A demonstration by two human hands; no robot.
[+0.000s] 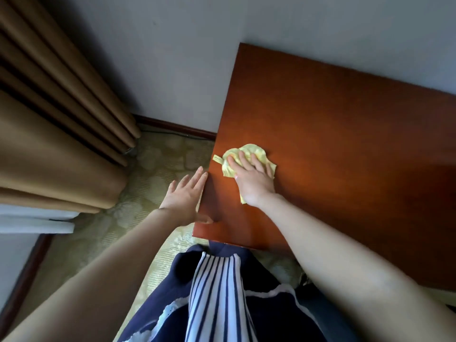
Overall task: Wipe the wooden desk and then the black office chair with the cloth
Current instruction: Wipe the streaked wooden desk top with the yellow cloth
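Wooden desk (345,144): glossy reddish-brown top, flat, sharp rectangular corners, back edge against a plain grey wall (185,58). Cloth (254,150): pale yellow, soft, crumpled into a bunch, lying on the desk top near its left edge. A small tag (217,159) sticks out of the cloth toward the edge; there may be print on it, but it is too blurred to read. Right hand (254,181) lies palm-down on the cloth, fingers spread and fairly straight, pressing it to the wood. Left hand (183,198) is flat and relaxed along the desk's left edge, fingers straight, thumb on the top, holding nothing. Brown curtain (49,119) hangs in heavy vertical folds at left. Patterned greenish carpet (160,164), dark red baseboard (172,125). Navy garment with a blue-and-white striped panel (214,292) below.
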